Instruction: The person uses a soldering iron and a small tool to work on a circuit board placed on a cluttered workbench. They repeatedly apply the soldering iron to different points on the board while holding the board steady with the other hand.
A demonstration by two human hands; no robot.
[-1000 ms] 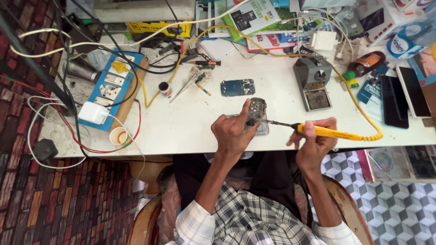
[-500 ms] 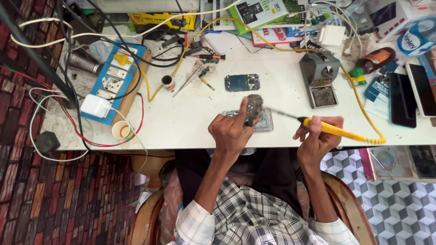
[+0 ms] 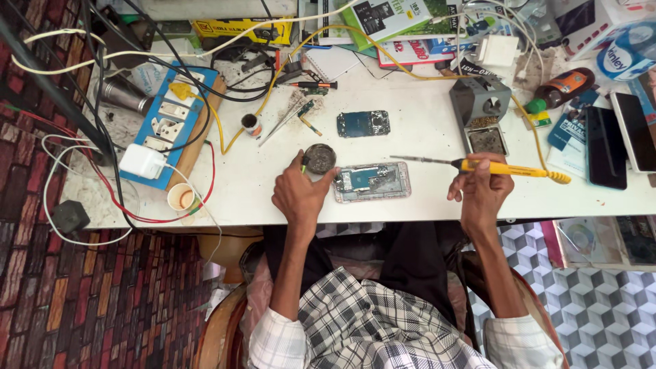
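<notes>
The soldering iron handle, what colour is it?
Yellow; the soldering iron handle, held by the right hand, shows in the head view.

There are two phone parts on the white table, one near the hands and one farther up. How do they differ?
The opened phone is larger, with a pale pinkish frame, and lies between the left hand and the right hand. The small circuit board is bare, dark blue, with no frame, and lies farther back, touched by neither hand. Both lie flat, lengthwise across the table.

An opened phone (image 3: 372,182) lies on the desk (image 3: 424,137) between the hands. A small round tin (image 3: 319,158) sits just left of it, a circuit board (image 3: 363,124) behind it. A power strip (image 3: 171,126) lies far left.
</notes>
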